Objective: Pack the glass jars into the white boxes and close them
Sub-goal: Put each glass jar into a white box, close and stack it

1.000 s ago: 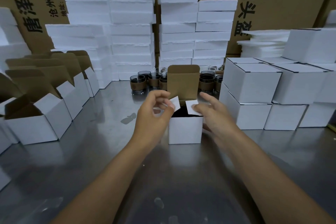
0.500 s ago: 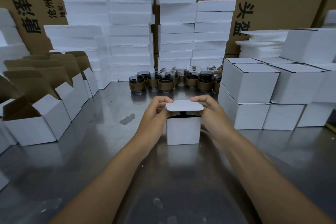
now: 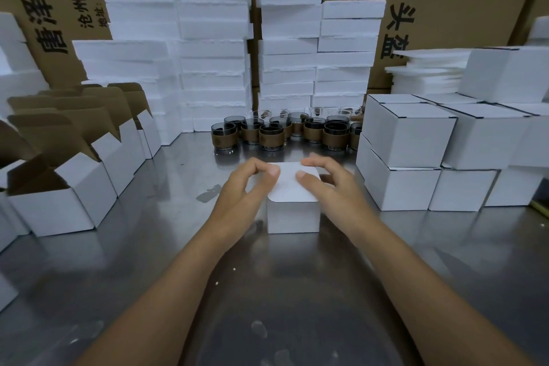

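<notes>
I've got the white box at centre of the steel table, lid flap down on top; left hand & right hand curl over the lid's sides, thumbs pressed on it. Just behind, the glass jars cluster; closed boxes stacked rt, open boxes on the left.

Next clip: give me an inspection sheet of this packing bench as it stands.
Surface: shiny steel table, smudged.
Job's things: small white cardboard box at centre, lid folded down; brown-sleeved glass jars grouped behind it; open white boxes left; closed white boxes stacked right.
Clutter: white crumbs and a dark smear on the table.
Hands: left hand and right hand hold the lid, thumbs on top, fingers curled at its far edge.
Cables: nothing seen.
Surroundings: stacked white foam slabs; printed brown cartons behind.
</notes>
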Demonstrator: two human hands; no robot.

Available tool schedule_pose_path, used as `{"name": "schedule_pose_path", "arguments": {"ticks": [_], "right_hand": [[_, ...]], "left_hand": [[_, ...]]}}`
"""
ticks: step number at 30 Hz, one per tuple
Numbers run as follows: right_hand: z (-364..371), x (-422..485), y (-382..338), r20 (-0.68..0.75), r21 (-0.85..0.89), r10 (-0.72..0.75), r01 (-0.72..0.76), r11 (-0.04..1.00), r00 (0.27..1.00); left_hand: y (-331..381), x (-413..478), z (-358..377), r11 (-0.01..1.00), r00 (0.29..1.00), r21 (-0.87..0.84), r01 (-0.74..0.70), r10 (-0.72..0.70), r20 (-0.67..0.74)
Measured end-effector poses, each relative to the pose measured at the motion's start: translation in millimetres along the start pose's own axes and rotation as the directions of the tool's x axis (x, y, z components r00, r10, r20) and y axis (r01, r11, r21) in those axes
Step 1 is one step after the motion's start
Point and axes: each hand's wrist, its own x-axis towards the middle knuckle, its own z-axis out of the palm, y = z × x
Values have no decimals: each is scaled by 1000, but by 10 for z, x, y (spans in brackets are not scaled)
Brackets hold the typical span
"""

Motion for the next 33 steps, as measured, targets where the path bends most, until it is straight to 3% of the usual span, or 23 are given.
{"name": "schedule_pose_path", "arguments": {"ticks": [3,7,11,21,33], "right_hand": [[-22,4,-3,-4,12,5,-5,1000,1000],[-26,-8,-22,16,-3,-13,13,1000,1000],[-28,-29,-13,109,-20,-20,22,1000,994],[68,-2,-19,-35,41,-75,76,996,997],[50,8,-42,-37,-90,-80,76,993,996]], "left_hand": [[6,-40,-49,986,997,153,-64,57,52],[0,-44,-54,977,997,200,-71,62,51],[-22,-28,-42,979,996,186,-89,91,-2],[28,7,-2,989,992,131,-71,84,-99],[28,27,5,997,995,68,-40,46,-94]]}}
